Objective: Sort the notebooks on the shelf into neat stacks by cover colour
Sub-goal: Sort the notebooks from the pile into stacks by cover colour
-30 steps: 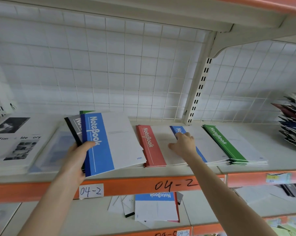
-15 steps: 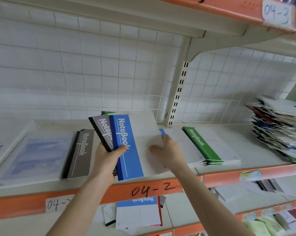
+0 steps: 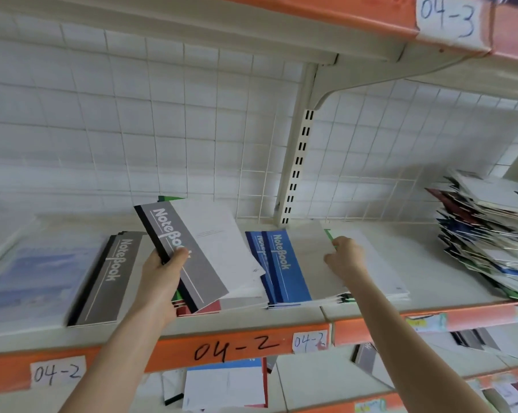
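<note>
My left hand point(image 3: 162, 281) grips a fanned bundle of notebooks, held tilted above the shelf, with a grey notebook point(image 3: 192, 254) on top. A green corner point(image 3: 171, 198) and a red edge point(image 3: 205, 308) peek out from under it. My right hand point(image 3: 345, 254) holds the right edge of a blue notebook point(image 3: 284, 263), which lies on the blue stack. Just beyond that hand lies the green stack point(image 3: 373, 263), mostly covered. A grey stack point(image 3: 108, 278) sits flat to the left of my left hand.
A messy pile of mixed notebooks point(image 3: 490, 234) fills the shelf's far right. Plastic-wrapped books point(image 3: 34, 278) lie at the far left. The orange shelf edge point(image 3: 236, 350) is marked 04-2, and a white upright point(image 3: 296, 159) stands behind. Loose notebooks point(image 3: 225, 386) lie on the lower shelf.
My right hand took the blue notebook off the bundle and carried it right onto the blue stack. The grey notebook now tops the bundle in my left hand. The view swung right.
</note>
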### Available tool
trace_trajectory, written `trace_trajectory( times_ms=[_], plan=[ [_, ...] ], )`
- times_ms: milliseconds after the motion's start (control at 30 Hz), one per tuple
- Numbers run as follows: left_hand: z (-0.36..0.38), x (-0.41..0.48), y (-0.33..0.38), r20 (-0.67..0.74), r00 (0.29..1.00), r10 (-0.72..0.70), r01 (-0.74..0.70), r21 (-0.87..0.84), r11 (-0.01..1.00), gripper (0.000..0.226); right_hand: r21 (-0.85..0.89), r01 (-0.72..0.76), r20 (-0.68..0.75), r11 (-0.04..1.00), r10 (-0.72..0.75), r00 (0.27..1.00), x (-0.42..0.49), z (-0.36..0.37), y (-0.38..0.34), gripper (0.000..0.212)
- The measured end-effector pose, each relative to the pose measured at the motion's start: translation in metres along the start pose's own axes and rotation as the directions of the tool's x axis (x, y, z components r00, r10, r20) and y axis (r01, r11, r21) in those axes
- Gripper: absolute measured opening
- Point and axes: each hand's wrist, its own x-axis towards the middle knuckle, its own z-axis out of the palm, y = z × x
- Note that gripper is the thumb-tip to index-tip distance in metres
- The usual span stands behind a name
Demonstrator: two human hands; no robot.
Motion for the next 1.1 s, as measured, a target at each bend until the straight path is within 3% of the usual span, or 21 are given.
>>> trace_trajectory(
  times_ms=[267,367,467,533,633,700,767,867,967,1100],
  plan=[
    [0.003,0.004,-0.005,-0.040,0.999,0.013,-0.013,-0.012,1.000,0.022,-0.273,0.151,0.020,0.950,-0.152,0.988,0.007,0.022,-0.001,0.039],
    [0.003,0.005,-0.007,-0.002,1.000,0.005,-0.005,-0.003,1.000,0.024,0.001,0.256,0.019,0.967,-0.256,0.967,-0.003,0.022,-0.018,0.027],
    [0.002,0.003,-0.008,0.018,1.000,0.023,-0.023,-0.004,1.000,0.030,0.357,0.089,0.348,0.930,-0.221,0.911,-0.031,0.022,-0.050,0.024],
    [0.001,0.001,-0.008,0.016,0.999,0.051,-0.050,-0.009,0.999,0.032,0.329,0.062,0.502,0.942,-0.230,0.834,-0.048,0.028,-0.067,0.033],
    [-0.004,-0.003,-0.008,-0.029,0.991,0.131,-0.132,-0.016,0.991,0.032,0.086,0.291,0.437,0.953,-0.298,0.849,-0.063,0.046,-0.082,0.032],
    [-0.011,-0.004,-0.007,-0.070,0.980,0.186,-0.187,-0.004,0.982,0.033,0.022,0.334,0.371,0.942,-0.318,0.873,-0.072,0.056,-0.091,0.031],
    [-0.023,-0.004,-0.007,-0.109,0.968,0.225,-0.227,-0.004,0.974,0.033,0.065,0.321,0.349,0.945,-0.323,0.880,-0.080,0.062,-0.101,0.037],
    [-0.044,-0.005,-0.002,-0.157,0.958,0.242,-0.245,0.002,0.970,0.022,0.207,0.271,0.359,0.940,-0.331,0.873,-0.089,0.067,-0.114,0.027],
    [-0.072,-0.005,0.002,-0.209,0.956,0.205,-0.213,-0.014,0.977,0.010,0.291,0.257,0.341,0.921,-0.351,0.872,-0.095,0.077,-0.120,0.018],
    [-0.114,-0.003,0.005,-0.260,0.949,0.175,-0.184,-0.007,0.983,0.012,0.405,0.184,0.279,0.896,-0.313,0.908,-0.100,0.089,-0.128,0.015]
  ],
)
